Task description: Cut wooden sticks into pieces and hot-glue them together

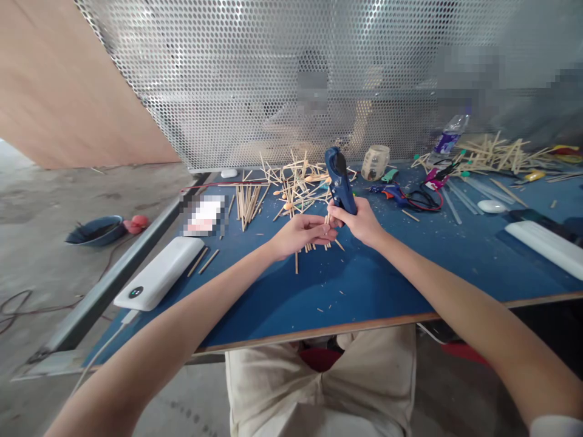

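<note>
My right hand [363, 222] is closed around a dark blue hand tool [341, 185], held upright with its thick rounded end pointing up; the kind of tool is not clear. Close beside it, my left hand [304, 234] is closed, its thumb and fingers pinching a short thin wooden stick [327, 220]. The two hands nearly meet over the table. Below the left hand, several cut wooden sticks [297, 263] lie on the blue surface. Behind the hands is a loose pile of wooden sticks [298, 176] with some orange-tipped pieces.
On the blue tabletop [273, 315], a white power bank [159, 273] and a row of sticks [248, 206] lie left. Rightward are a jar [376, 162], a hot glue gun [395, 194], clear glue sticks [450, 203], a bottle [449, 139] and another stick pile [496, 153]. A perforated metal panel [255, 73] stands behind.
</note>
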`<state>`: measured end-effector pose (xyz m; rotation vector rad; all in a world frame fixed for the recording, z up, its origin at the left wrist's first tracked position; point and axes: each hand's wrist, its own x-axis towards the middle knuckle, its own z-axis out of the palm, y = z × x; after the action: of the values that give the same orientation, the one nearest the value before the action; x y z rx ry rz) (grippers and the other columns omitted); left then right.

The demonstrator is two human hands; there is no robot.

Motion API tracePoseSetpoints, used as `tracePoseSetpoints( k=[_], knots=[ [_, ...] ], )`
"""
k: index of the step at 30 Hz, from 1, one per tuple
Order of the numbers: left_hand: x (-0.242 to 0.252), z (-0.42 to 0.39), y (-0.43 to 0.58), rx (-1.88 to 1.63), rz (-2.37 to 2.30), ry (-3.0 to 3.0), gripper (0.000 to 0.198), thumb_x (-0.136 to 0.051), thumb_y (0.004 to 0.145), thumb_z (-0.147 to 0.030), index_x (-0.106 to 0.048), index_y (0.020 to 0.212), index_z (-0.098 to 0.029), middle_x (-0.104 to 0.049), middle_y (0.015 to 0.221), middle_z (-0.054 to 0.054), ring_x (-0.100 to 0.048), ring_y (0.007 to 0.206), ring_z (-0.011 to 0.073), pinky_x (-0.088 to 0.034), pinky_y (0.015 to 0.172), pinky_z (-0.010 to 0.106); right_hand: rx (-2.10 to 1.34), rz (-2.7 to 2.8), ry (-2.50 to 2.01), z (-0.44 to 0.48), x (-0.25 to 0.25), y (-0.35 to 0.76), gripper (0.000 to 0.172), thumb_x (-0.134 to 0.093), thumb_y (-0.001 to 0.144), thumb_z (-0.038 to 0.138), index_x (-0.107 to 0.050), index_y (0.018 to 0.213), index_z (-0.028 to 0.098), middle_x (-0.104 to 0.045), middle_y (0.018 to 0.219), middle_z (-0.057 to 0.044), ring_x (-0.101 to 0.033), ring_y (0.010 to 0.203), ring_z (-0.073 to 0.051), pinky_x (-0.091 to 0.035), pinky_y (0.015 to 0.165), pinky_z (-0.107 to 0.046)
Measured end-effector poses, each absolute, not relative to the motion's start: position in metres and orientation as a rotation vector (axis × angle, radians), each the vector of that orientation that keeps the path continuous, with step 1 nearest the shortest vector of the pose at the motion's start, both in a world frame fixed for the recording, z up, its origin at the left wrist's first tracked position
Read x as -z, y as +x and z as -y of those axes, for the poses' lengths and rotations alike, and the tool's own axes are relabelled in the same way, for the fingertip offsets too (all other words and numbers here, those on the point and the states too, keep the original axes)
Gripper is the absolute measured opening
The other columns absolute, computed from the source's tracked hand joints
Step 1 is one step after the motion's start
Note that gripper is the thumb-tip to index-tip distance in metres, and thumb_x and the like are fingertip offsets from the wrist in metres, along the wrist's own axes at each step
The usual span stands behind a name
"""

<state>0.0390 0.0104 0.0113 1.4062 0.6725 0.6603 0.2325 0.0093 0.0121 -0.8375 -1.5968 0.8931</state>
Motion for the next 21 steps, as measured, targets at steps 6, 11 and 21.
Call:
tracePoseSetpoints(
  k=[6,11,21],
  knots=[
    [-0.011,-0.012,0.039,-0.671,-0.680,1.389,0.027,-0.072,0.090,-0.028,-0.073,0.111,-0.012,-0.076,0.106,0.013,-0.074,0.097,0.0214,-0.058,0.095,0.040,-0.874,1.599,-0.850,-0.008,-0.013,0.231,0.027,-0.068,0.085,0.047,-0.063,0.087,0.021,-0.060,0.066,0.002,-0.053,0.056,-0.013,-0.047,0.059,-0.029],
    [-0.012,-0.010,0.040,-0.676,-0.681,1.392,0.024,-0.072,0.089,-0.027,-0.073,0.109,-0.013,-0.076,0.107,0.013,-0.075,0.093,0.0208,-0.060,0.093,0.039,-0.850,1.616,-0.897,-0.003,-0.016,0.228,0.027,-0.066,0.086,0.049,-0.062,0.088,0.022,-0.061,0.067,0.001,-0.056,0.060,-0.014,-0.049,0.062,-0.030],
    [-0.023,-0.027,0.017,-0.792,-0.762,1.573,0.022,-0.070,0.088,-0.031,-0.073,0.101,-0.013,-0.075,0.105,0.014,-0.075,0.094,0.0218,-0.060,0.089,0.036,-0.401,1.942,-1.127,-0.029,-0.022,0.271,0.026,-0.062,0.076,0.018,-0.072,0.100,0.020,-0.075,0.093,-0.005,-0.068,0.086,-0.024,-0.051,0.084,-0.038]
  ],
)
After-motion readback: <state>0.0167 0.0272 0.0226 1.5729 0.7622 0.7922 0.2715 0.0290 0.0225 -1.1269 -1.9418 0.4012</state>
